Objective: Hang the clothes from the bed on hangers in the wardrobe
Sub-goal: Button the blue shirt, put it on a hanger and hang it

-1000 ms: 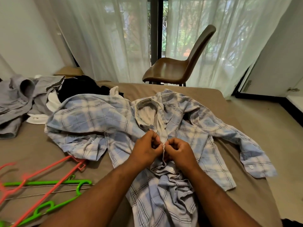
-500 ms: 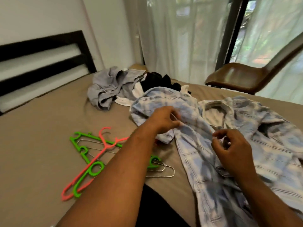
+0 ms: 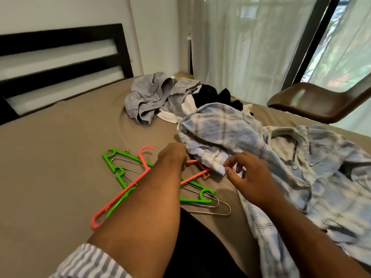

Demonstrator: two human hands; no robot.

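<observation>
a brown bed [image 3: 60,157] fills the view, with a dark headboard [image 3: 60,35] at its far edge and a curtain [image 3: 241,47] and chair [image 3: 313,103] beyond its right side. the left hand [image 3: 172,157] has left the shirt [image 3: 301,177] and come down on the hangers [image 3: 195,200] near the bed's near edge, where the bar of the pink hanger [image 3: 118,197] passes under it. its fingers are hidden beneath the hand, so it cannot be told whether they grip anything. the right hand [image 3: 249,177] hovers just beside a shirt cuff, fingers loosely bent and apart, holding nothing. the shirt lies spread along the bed's right side, collar toward the far edge.

this likely means work on the shirt's front is over and picking a hanger has begun. nothing is hung yet, and a pile [image 3: 148,95] of clothes waits by the far edge.

a second ago both hands pinched the shirt's front at a button. half a second ago the left hand was over the sleeve and the right had loosened. the view has swung left, bringing in the headboard.
</observation>
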